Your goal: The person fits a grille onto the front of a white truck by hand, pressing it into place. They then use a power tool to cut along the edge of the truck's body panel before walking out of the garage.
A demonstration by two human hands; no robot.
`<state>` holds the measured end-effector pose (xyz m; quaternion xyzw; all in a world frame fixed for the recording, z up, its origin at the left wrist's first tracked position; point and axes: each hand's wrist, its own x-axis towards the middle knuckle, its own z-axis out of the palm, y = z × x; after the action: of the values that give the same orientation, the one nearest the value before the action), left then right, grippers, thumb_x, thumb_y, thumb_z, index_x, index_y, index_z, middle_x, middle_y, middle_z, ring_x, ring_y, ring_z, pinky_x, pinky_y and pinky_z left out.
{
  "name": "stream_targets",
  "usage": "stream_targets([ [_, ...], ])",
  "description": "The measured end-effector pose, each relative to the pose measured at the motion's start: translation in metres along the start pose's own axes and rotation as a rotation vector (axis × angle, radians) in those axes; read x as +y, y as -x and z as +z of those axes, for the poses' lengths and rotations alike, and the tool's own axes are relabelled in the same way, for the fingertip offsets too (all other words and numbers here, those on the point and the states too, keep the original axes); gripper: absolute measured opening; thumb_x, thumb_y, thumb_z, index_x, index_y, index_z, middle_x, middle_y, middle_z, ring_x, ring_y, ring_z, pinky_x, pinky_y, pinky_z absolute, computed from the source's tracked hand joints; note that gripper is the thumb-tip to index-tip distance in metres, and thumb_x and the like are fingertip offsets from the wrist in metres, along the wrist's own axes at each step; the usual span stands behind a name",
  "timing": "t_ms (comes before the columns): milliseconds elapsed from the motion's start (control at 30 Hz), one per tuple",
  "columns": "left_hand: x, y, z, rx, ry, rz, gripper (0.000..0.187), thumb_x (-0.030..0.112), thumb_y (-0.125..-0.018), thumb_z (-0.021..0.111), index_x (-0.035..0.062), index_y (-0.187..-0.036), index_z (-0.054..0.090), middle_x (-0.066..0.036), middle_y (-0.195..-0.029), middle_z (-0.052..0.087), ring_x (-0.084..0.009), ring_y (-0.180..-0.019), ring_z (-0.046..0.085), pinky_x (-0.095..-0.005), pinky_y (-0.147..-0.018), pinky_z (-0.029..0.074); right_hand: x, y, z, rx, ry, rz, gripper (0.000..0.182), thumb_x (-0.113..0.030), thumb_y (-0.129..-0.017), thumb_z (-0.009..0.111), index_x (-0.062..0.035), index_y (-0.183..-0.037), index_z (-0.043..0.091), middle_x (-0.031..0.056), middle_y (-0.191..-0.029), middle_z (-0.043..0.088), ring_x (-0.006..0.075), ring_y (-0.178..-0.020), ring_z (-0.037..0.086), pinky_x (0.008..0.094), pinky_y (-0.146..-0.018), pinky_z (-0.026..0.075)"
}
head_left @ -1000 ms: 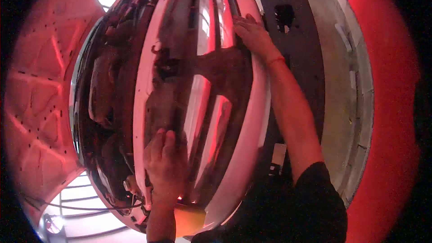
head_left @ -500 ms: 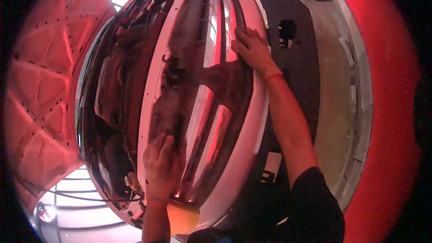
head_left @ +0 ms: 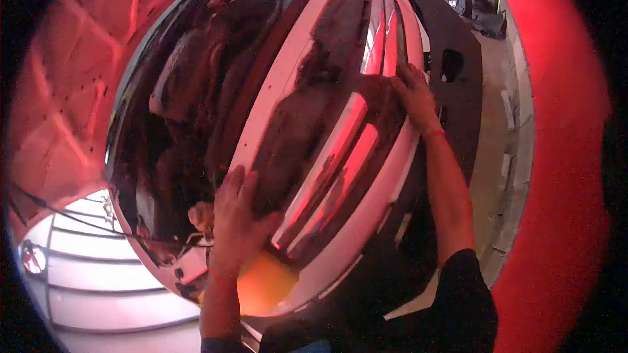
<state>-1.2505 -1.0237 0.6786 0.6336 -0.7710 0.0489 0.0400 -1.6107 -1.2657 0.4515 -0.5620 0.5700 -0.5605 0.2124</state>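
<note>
A large glossy panel with a pale rim and dark, mirror-like curved strips (head_left: 327,137) fills the middle of the view, tilted from lower left to upper right. The left hand (head_left: 237,219) lies flat and open on the panel's lower end, fingers spread upward over the dark surface, gripping nothing. The right hand (head_left: 414,98) rests open on the panel's upper right edge, fingertips on the dark strip just inside the pale rim, a thin red band at the wrist. Below the left hand, at the panel's bottom corner, an orange glowing patch (head_left: 265,284) shows. To the left of the panel a red ribbed sheet with rows of small holes (head_left: 62,85) crowds close, and a thin dark cable (head_left: 78,225) crosses beneath it toward the panel's lower edge. To the right of the panel a flat dark board with cut-out holes (head_left: 458,72) lies behind the right forearm; beyond it a grey concrete floor strip (head_left: 507,124) leaves open room.
</note>
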Motion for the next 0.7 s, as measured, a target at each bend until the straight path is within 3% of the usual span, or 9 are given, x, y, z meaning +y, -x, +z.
stream_targets([
  [67, -0.003, 0.004, -0.001, 0.060, 0.029, 0.074, 0.083, 0.032, -0.071, 0.083, 0.0004, -0.142, 0.052, -0.028, -0.151, 0.044, -0.0464, -0.139, 0.042, -0.0519, -0.116, 0.033, -0.002, 0.016, -0.005, -0.112, 0.010, 0.002, 0.060, -0.050, -0.094, 0.067, -0.0109, -0.140, 0.062, 0.0198, -0.150, 0.053, 0.0367, -0.143, 0.044, 0.0432, -0.120, 0.033],
  [167, -0.019, 0.000, 0.008, 0.121, 0.056, 0.138, 0.079, 0.031, -0.073, 0.082, -0.0001, -0.140, 0.053, -0.027, -0.148, 0.047, -0.0443, -0.139, 0.043, -0.0512, -0.116, 0.034, -0.012, 0.038, -0.007, -0.184, 0.424, -0.322, 0.062, -0.048, -0.094, 0.067, -0.0083, -0.141, 0.059, 0.0194, -0.148, 0.054, 0.0356, -0.139, 0.049, 0.0437, -0.117, 0.037],
  [233, -0.034, -0.003, -0.002, 0.098, 0.186, 0.126, 0.073, 0.030, -0.075, 0.081, 0.0000, -0.137, 0.056, -0.024, -0.145, 0.051, -0.0416, -0.136, 0.048, -0.0478, -0.114, 0.037, -0.104, 0.056, -0.020, -0.255, 0.073, -0.037, 0.066, -0.047, -0.094, 0.068, -0.0068, -0.145, 0.054, 0.0203, -0.146, 0.056, 0.0377, -0.135, 0.053, 0.0446, -0.114, 0.041],
  [300, -0.052, -0.016, -0.014, 0.093, 0.290, 0.110, 0.069, 0.030, -0.077, 0.080, 0.0001, -0.135, 0.058, -0.022, -0.143, 0.054, -0.0405, -0.133, 0.051, -0.0456, -0.113, 0.039, -0.095, 0.070, -0.010, -0.243, 0.108, -0.082, 0.070, -0.048, -0.094, 0.068, -0.0077, -0.149, 0.050, 0.0223, -0.145, 0.056, 0.0408, -0.132, 0.054, 0.0446, -0.112, 0.042],
  [400, -0.083, -0.047, -0.035, -0.156, 0.721, -0.092, 0.056, 0.030, -0.084, 0.075, 0.0015, -0.131, 0.061, -0.020, -0.137, 0.060, -0.0398, -0.126, 0.057, -0.0426, -0.108, 0.045, -0.095, 0.088, 0.007, -0.212, 0.106, -0.122, 0.071, -0.048, -0.094, 0.069, -0.0103, -0.150, 0.049, 0.0236, -0.144, 0.056, 0.0413, -0.134, 0.053, 0.0441, -0.113, 0.041],
  [467, -0.095, -0.054, -0.042, 0.010, 0.326, 0.282, 0.046, 0.035, -0.097, 0.064, 0.0046, -0.133, 0.065, -0.021, -0.130, 0.067, -0.0364, -0.119, 0.065, -0.0404, -0.103, 0.049, -0.105, 0.115, 0.001, -0.240, 0.148, -0.013, 0.073, -0.047, -0.093, 0.070, -0.0070, -0.150, 0.049, 0.0239, -0.146, 0.055, 0.0397, -0.135, 0.052, 0.0438, -0.114, 0.040],
  [567, -0.101, -0.070, -0.034, 0.043, 0.455, 0.058, 0.048, 0.039, -0.098, 0.061, 0.0060, -0.132, 0.066, -0.023, -0.123, 0.069, -0.0368, -0.116, 0.066, -0.0421, -0.101, 0.050, -0.140, 0.212, -0.050, -0.103, 0.250, 0.247, 0.073, -0.046, -0.094, 0.070, -0.0009, -0.148, 0.048, 0.0238, -0.148, 0.053, 0.0388, -0.136, 0.051, 0.0431, -0.115, 0.039],
  [667, -0.094, -0.082, -0.025, 0.143, 0.119, 0.369, 0.050, 0.045, -0.097, 0.060, 0.0072, -0.129, 0.067, -0.023, -0.123, 0.069, -0.0403, -0.116, 0.065, -0.0443, -0.101, 0.049, -0.154, 0.277, -0.120, -0.057, 0.335, 0.285, 0.068, -0.043, -0.096, 0.069, 0.0021, -0.145, 0.051, 0.0230, -0.148, 0.054, 0.0377, -0.135, 0.053, 0.0429, -0.114, 0.040],
  [700, -0.096, -0.098, -0.012, 0.113, 0.162, 0.349, 0.051, 0.047, -0.097, 0.059, 0.0080, -0.128, 0.068, -0.023, -0.123, 0.069, -0.0416, -0.115, 0.065, -0.0455, -0.101, 0.050, -0.154, 0.307, -0.148, -0.002, 0.398, 0.351, 0.068, -0.043, -0.096, 0.069, 0.0021, -0.145, 0.051, 0.0230, -0.148, 0.054, 0.0377, -0.135, 0.053, 0.0429, -0.114, 0.040],
])
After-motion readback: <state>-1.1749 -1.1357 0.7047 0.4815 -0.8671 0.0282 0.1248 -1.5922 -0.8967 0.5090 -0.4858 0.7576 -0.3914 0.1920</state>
